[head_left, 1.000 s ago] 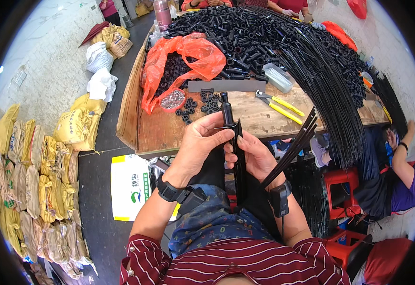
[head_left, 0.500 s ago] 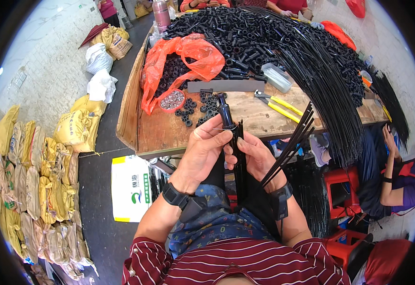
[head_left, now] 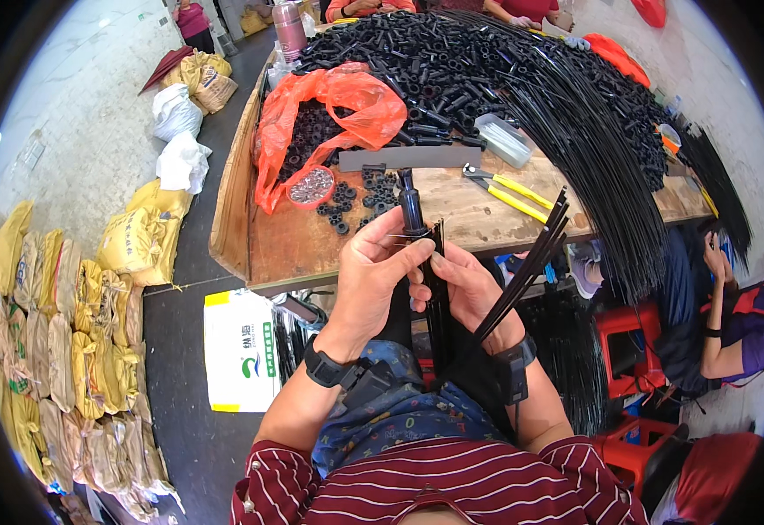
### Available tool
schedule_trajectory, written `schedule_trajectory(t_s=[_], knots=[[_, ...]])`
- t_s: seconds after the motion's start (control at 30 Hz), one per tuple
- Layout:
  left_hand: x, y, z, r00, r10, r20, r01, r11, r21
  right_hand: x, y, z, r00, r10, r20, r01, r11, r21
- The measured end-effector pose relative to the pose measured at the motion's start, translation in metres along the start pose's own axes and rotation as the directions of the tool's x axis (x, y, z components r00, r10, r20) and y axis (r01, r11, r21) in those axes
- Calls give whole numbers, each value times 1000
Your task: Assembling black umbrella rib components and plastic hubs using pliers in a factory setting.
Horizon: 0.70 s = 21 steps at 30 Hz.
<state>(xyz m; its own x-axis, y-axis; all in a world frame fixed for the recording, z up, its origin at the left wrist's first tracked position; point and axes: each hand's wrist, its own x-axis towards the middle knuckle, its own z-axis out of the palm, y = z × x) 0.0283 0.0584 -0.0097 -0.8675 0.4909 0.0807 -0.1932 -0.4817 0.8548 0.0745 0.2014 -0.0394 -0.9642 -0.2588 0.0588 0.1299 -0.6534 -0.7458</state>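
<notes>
In front of me, just off the table's near edge, my left hand (head_left: 373, 276) pinches the lower end of a glossy black plastic tube fitting (head_left: 411, 210), which points up and slightly away. A thin light-coloured wire or pin sticks out leftward by the fingertips. Close beside it, my right hand (head_left: 469, 284) has its thumb and fingers closed round thin black rods (head_left: 437, 324) that hang down between my hands. More black rods (head_left: 522, 280) slant up to the right across its wrist. The fingers hide where the fitting and rods meet.
Black plastic fittings (head_left: 382, 61) heap over the wooden table (head_left: 286, 245), with long black rods (head_left: 605, 166) at right. Nearby are a red bag (head_left: 347, 96), a bowl of small metal parts (head_left: 312, 186), black rings (head_left: 338, 210), and yellow-handled pliers (head_left: 513, 192). Sacks (head_left: 76, 332) line the left wall.
The fitting stands slightly more upright, and the hands keep their grips almost in place. The table scene has shifted a little to the left in the view.
</notes>
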Motion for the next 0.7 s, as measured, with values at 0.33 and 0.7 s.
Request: schedule_trajectory(t_s=[0.33,0.7], knots=[[1,-12,15,966,172,-193,-122,962,245,3,0,8,997,-44,-70,42,999,-31],[12,-2,-10,995,-55,85,50,997,60,-1,-4,0,995,-46,-93,47,999,5]])
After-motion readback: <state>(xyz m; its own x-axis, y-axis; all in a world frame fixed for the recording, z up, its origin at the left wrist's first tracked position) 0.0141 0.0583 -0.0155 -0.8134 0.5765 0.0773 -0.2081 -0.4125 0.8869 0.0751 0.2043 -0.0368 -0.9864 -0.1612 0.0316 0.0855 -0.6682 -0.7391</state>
